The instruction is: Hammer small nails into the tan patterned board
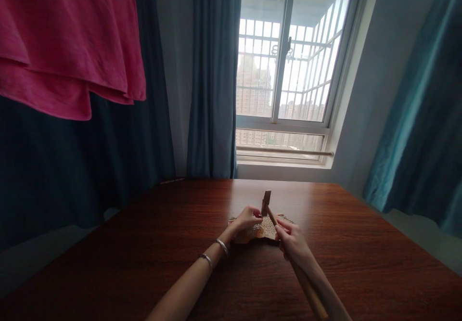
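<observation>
My right hand [291, 238] is wrapped round the wooden handle of a hammer [266, 202], whose head is raised just above a piece of torn cardboard [267, 229] on the table. Many small holes or dots pepper the cardboard, and its near edge is ragged. Over the cardboard's left part, my left hand [248, 217] is closed in a pinch close to the hammer head. What its fingertips hold is too small to make out. Two silver bangles [221, 247] circle my left wrist and forearm.
The glossy brown wooden table [162, 263] reaches to the wall under a window [283, 70]. Blue curtains [214, 80] hang at both sides. A pink cloth [72, 42] hangs at the upper left, above table height.
</observation>
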`<state>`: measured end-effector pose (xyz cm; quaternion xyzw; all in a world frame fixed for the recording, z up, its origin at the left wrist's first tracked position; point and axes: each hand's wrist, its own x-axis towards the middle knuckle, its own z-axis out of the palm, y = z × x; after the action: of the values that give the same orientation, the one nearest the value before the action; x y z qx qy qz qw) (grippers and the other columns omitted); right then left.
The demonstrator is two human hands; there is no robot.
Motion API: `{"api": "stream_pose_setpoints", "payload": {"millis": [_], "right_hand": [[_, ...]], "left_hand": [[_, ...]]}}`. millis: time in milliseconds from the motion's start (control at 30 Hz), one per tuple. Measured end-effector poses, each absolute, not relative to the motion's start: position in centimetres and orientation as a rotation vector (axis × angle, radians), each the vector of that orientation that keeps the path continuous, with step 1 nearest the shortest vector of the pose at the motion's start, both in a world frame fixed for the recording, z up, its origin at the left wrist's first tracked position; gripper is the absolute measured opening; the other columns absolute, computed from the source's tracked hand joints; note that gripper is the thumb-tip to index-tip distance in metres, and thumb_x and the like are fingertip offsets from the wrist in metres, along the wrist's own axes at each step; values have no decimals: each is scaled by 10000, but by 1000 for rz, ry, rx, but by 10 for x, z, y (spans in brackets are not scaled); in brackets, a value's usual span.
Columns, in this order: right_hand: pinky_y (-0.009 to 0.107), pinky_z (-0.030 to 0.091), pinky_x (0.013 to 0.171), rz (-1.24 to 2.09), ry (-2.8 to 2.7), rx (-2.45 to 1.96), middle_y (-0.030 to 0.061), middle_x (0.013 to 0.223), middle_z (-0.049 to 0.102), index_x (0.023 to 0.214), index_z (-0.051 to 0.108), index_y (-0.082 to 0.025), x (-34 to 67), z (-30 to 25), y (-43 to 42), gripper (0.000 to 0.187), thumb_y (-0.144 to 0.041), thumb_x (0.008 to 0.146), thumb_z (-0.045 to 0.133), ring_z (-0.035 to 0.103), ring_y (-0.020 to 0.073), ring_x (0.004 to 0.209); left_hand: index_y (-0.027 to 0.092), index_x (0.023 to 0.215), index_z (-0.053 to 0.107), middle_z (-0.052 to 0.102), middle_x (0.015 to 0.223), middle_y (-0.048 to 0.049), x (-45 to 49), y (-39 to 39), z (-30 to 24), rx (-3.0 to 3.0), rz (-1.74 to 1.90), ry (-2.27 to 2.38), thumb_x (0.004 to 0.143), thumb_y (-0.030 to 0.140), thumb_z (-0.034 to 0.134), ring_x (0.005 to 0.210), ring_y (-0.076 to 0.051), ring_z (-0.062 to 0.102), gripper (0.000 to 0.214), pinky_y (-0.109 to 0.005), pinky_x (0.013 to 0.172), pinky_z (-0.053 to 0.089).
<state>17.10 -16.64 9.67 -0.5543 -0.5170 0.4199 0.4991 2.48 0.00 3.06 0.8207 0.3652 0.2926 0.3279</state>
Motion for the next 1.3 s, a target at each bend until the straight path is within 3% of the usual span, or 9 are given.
{"api": "stream_pose_setpoints", "payload": {"millis": [1300], "right_hand": [[174,300,266,1009,-1207,-1301,-59,562,484,1287,498,-102,170,86,-169,573,-405,801,479,361,49,305]], "left_hand": [[79,743,716,592,608,-9,24,-2,32,2185,735,986,670,283,576,589,-117,475,258,-201,532,302]]}}
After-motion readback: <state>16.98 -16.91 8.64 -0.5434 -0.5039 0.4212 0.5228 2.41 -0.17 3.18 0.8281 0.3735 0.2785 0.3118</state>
